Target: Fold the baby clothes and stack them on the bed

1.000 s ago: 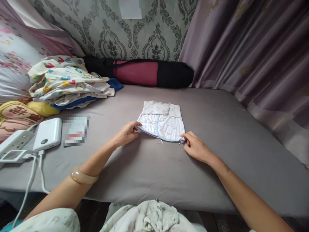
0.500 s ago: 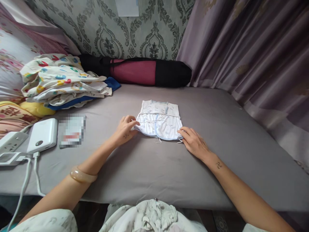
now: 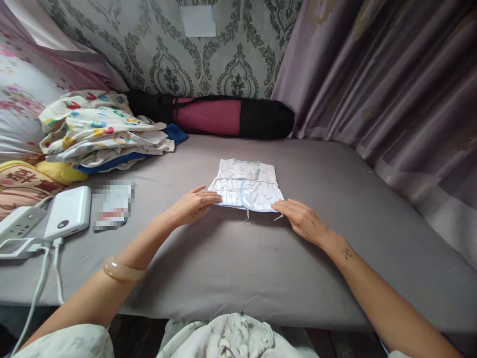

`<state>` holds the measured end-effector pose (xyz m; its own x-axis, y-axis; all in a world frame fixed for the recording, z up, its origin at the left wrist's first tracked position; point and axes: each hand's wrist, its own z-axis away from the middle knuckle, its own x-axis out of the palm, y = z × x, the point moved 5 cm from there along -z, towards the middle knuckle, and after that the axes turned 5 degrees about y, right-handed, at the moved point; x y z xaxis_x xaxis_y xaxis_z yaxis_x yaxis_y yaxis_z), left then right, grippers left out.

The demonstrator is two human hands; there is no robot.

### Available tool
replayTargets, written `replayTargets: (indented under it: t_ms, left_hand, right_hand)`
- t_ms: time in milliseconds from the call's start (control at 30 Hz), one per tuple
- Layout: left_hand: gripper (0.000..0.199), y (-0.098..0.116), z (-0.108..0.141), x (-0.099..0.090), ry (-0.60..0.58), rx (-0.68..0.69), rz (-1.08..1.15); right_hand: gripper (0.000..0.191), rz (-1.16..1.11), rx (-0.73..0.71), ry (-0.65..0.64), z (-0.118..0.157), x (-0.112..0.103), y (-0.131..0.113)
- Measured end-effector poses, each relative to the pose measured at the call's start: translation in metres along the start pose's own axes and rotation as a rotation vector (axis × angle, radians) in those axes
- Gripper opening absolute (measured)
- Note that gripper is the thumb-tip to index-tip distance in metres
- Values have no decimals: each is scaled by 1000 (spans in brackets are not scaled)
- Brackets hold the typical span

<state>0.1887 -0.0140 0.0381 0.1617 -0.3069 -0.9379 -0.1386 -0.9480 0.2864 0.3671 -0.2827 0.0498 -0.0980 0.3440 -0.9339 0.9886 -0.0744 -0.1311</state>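
Note:
A small white garment (image 3: 248, 184) with pale blue trim lies folded and flat on the grey bed sheet, its thin ties hanging from the near edge. At its near left corner rests my left hand (image 3: 194, 205), fingers stretched out over the cloth. My right hand (image 3: 303, 219) lies at the near right corner, fingertips flat on the blue edge and fingers extended. Neither hand grips the cloth.
A black and red long bag (image 3: 208, 117) lies along the wall. At the left are a pile of printed cloth (image 3: 89, 127), a white power bank (image 3: 69, 211), a power strip (image 3: 20, 221) with cables and a blurred packet (image 3: 114, 205). Curtains hang at the right.
My left hand's fingers have straightened and now lie flat on the garment's corner. The garment's lower edge looks straighter and slightly higher. The view has tilted up a little.

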Motion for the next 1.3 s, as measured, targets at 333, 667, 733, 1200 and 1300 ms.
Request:
replayTargets:
  t_ms: [333,667,733,1200,1300]
  left_hand:
    - [44,35,23,0,-75,26,15]
    - [36,27,2,-13,287,-156,34]
    - [36,19,-10,-13,357,-200,13]
    - [38,-60,-95,14,370,-425,-23]
    - [31,-71,-103,23,362,-493,-24]
  right_hand:
    - [57,113,-110,9,27,-7,-26]
    - [54,16,70,200,3,-16,-14]
    - [51,0,124,263,-10,-14,-4]
    - [51,78,542,116,-78,40,81]
    - [47,69,604,47,-81,48,90]
